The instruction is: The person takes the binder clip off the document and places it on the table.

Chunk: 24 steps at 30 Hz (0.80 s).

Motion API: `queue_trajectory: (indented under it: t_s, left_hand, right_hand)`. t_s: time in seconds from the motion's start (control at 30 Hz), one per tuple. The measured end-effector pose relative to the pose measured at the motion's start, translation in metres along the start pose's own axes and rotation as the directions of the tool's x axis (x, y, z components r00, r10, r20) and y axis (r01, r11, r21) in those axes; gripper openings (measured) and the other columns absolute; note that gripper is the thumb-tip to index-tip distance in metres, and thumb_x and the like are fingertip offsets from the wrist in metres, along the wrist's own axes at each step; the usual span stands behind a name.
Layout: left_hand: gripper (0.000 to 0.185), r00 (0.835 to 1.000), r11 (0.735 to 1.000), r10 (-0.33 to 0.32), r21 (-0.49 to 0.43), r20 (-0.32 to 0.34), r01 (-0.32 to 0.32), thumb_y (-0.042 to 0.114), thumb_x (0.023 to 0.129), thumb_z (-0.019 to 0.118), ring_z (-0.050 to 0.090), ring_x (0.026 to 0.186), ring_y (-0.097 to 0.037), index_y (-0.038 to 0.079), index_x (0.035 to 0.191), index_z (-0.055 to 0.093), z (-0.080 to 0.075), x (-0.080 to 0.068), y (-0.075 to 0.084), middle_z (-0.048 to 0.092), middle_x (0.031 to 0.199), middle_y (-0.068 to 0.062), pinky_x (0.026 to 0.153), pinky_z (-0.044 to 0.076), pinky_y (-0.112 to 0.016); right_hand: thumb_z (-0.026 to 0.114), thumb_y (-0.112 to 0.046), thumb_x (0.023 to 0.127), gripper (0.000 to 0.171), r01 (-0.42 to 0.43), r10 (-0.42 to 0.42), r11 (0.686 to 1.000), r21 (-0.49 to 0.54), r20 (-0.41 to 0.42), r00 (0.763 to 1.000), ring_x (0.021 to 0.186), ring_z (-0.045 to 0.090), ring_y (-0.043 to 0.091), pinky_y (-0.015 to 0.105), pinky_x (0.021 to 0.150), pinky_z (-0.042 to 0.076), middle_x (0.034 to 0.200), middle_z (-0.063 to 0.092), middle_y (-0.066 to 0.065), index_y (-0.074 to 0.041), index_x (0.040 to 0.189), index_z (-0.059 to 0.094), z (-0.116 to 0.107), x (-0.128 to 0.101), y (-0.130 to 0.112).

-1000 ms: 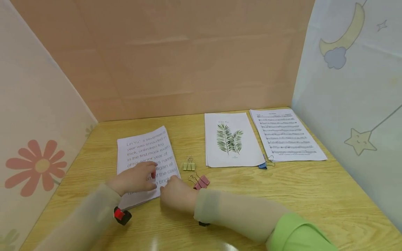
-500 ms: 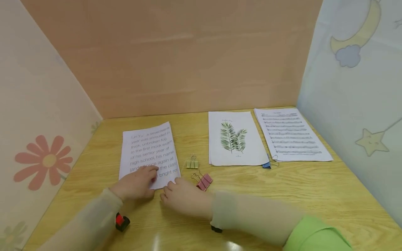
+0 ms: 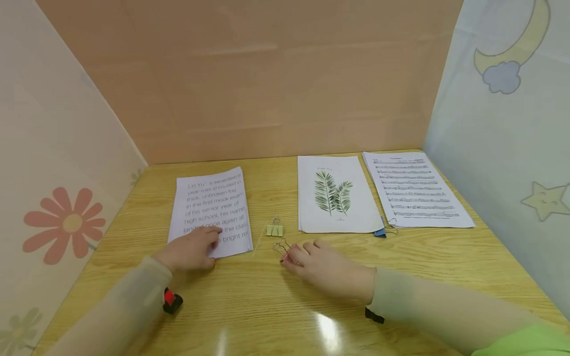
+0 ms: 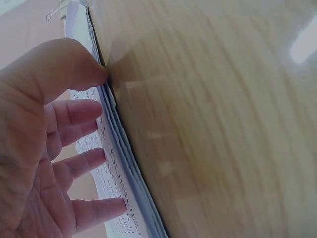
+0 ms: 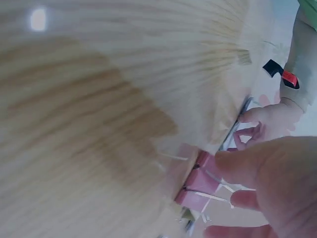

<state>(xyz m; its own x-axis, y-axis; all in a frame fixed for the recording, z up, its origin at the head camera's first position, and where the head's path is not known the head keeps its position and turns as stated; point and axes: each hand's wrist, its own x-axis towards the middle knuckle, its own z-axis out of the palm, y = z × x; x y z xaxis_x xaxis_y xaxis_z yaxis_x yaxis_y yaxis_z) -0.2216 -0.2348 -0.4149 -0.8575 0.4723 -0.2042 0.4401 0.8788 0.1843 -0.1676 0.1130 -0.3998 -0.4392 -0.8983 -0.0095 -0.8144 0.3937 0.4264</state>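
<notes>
My left hand (image 3: pixel 189 249) rests on the near left corner of a stack of printed text pages (image 3: pixel 209 200), its fingers spread over the top sheet. In the left wrist view the thumb lies at the edges of the pages (image 4: pixel 124 148). To the right, my right hand (image 3: pixel 327 269) pinches a pink binder clip (image 5: pixel 200 181) between thumb and fingers, low over the table. The clip's wire handles point away from the person. Just beyond it stands a yellow binder clip (image 3: pixel 274 230), with nothing touching it.
Palm-leaf print sheets (image 3: pixel 340 198) lie at the back, right of centre. Sheet music (image 3: pixel 418 190) lies beside them, with a blue binder clip (image 3: pixel 380 232) near both stacks' front corners. Papered walls enclose the wooden table (image 3: pixel 249 306) at the back and sides.
The right hand has left the text pages' near edge and moved right to the pink clip. The text stack has slid slightly away from the person; the left hand stays on it.
</notes>
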Motion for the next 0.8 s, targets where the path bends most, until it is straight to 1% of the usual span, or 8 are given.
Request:
queue_trajectory:
  t_s: [0.1,0.17,0.27,0.37,0.47,0.57,0.7,0.8]
  left_hand:
    - [0.020,1.000,1.000,-0.004,-0.003,0.005,0.004,0.023,0.072,0.072,0.042,0.129,-0.033,0.018,0.082,0.055,-0.001,0.000,-0.005,0.046,0.144,-0.009,0.099,0.039,-0.046]
    - [0.020,1.000,1.000,-0.016,-0.006,0.011,0.016,0.023,0.071,0.071,0.042,0.130,-0.033,0.019,0.083,0.055,-0.002,0.000,-0.007,0.045,0.145,-0.008,0.100,0.039,-0.046]
    - [0.019,1.000,1.000,-0.025,-0.005,0.017,0.025,0.022,0.071,0.070,0.041,0.131,-0.033,0.019,0.082,0.055,-0.003,0.000,-0.013,0.044,0.146,-0.008,0.100,0.039,-0.045]
    - [0.020,0.999,1.000,-0.025,-0.007,0.022,0.025,0.022,0.070,0.071,0.044,0.128,-0.031,0.019,0.082,0.055,-0.003,0.001,-0.018,0.044,0.146,-0.008,0.096,0.040,-0.043]
    - [0.020,0.999,1.000,-0.026,-0.008,0.030,0.026,0.022,0.070,0.071,0.046,0.122,-0.028,0.019,0.082,0.054,-0.003,0.003,-0.021,0.044,0.146,-0.008,0.089,0.040,-0.039]
    - [0.020,0.998,0.999,-0.033,-0.013,0.044,0.033,0.022,0.071,0.071,0.047,0.119,-0.027,0.019,0.082,0.054,-0.005,0.003,-0.022,0.043,0.147,-0.008,0.086,0.040,-0.038]
    - [0.019,0.997,0.999,-0.046,-0.017,0.056,0.047,0.022,0.072,0.071,0.046,0.120,-0.027,0.019,0.083,0.055,-0.006,0.004,-0.022,0.042,0.148,-0.008,0.088,0.040,-0.040]
    - [0.019,0.997,0.999,-0.045,-0.011,0.058,0.046,0.023,0.071,0.070,0.045,0.123,-0.028,0.020,0.083,0.055,-0.005,0.005,-0.024,0.041,0.148,-0.007,0.089,0.039,-0.040]
  right_hand:
    - [0.057,-0.016,0.095,0.050,-0.015,0.012,0.998,0.059,0.063,0.998,0.112,0.057,0.028,0.039,0.093,0.047,0.144,0.044,0.006,-0.026,0.143,0.048,0.005,-0.007,0.002]
    - [0.056,-0.014,0.095,0.054,-0.016,0.009,0.996,0.085,0.090,0.996,0.119,0.054,0.031,0.041,0.098,0.044,0.151,0.037,0.008,-0.023,0.147,0.042,0.008,-0.008,0.001]
    - [0.053,-0.013,0.097,0.058,-0.021,0.008,0.993,0.120,0.106,0.994,0.126,0.049,0.031,0.040,0.103,0.040,0.155,0.029,0.009,-0.017,0.151,0.032,0.013,-0.002,0.002]
    - [0.052,-0.014,0.098,0.062,-0.031,0.015,0.989,0.144,0.108,0.994,0.126,0.047,0.031,0.040,0.105,0.038,0.157,0.025,0.009,-0.013,0.153,0.024,0.016,0.008,0.005]
    - [0.052,-0.015,0.097,0.062,-0.056,0.038,0.987,0.151,0.117,0.992,0.124,0.048,0.032,0.041,0.104,0.038,0.157,0.025,0.008,-0.015,0.153,0.025,0.020,0.018,0.010]
    - [0.050,-0.016,0.097,0.059,-0.090,0.073,0.986,0.139,0.127,0.989,0.124,0.050,0.034,0.042,0.102,0.041,0.156,0.027,0.005,-0.019,0.152,0.029,0.023,0.028,0.017]
    - [0.048,-0.015,0.098,0.058,-0.128,0.108,0.982,0.137,0.146,0.983,0.124,0.050,0.033,0.041,0.097,0.043,0.156,0.028,0.003,-0.021,0.152,0.028,0.025,0.040,0.027]
    - [0.047,-0.013,0.099,0.059,-0.139,0.118,0.981,0.132,0.158,0.980,0.126,0.048,0.032,0.041,0.098,0.043,0.156,0.027,0.004,-0.020,0.153,0.026,0.028,0.049,0.034]
